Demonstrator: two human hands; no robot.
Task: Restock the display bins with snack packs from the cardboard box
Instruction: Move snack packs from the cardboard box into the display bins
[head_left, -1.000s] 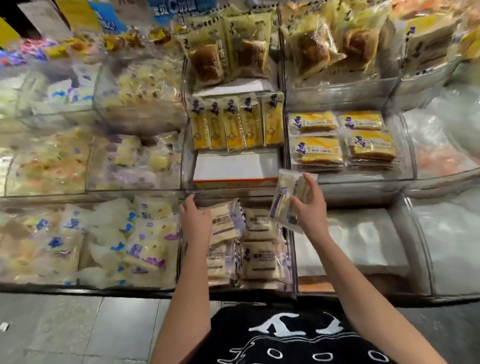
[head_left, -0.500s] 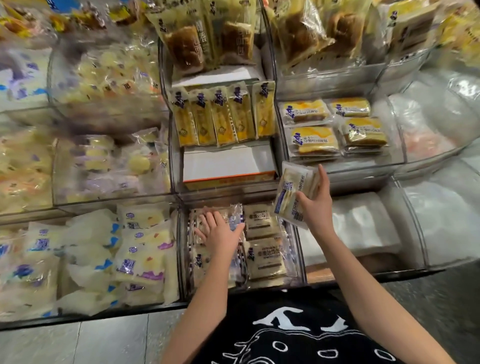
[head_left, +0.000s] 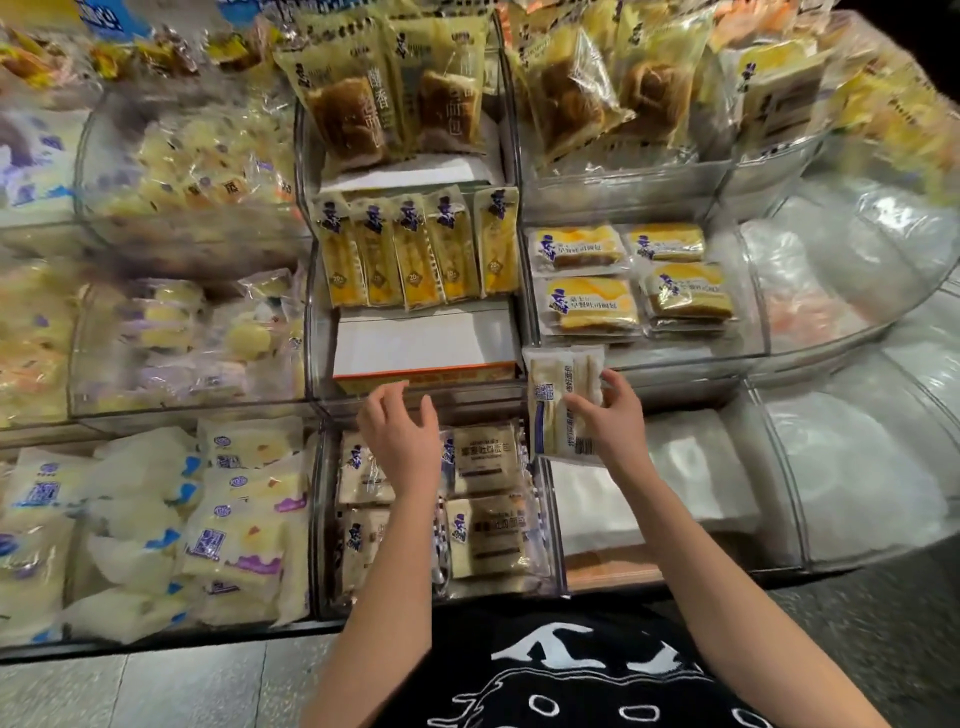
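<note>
Left hand (head_left: 402, 441), fingers spread and empty, has lifted off the packs in the lower centre bin (head_left: 319, 519), vacating it. Right hand (head_left: 610, 421) grips one snack pack (head_left: 558, 400) above that bin's right rear corner; placement likely follows.

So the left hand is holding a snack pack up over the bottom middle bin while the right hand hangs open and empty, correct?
Not quite: the hands are swapped. In the head view the right hand holds the snack pack up, above the right edge of the bottom middle bin, while the left hand hangs open and empty.
</note>
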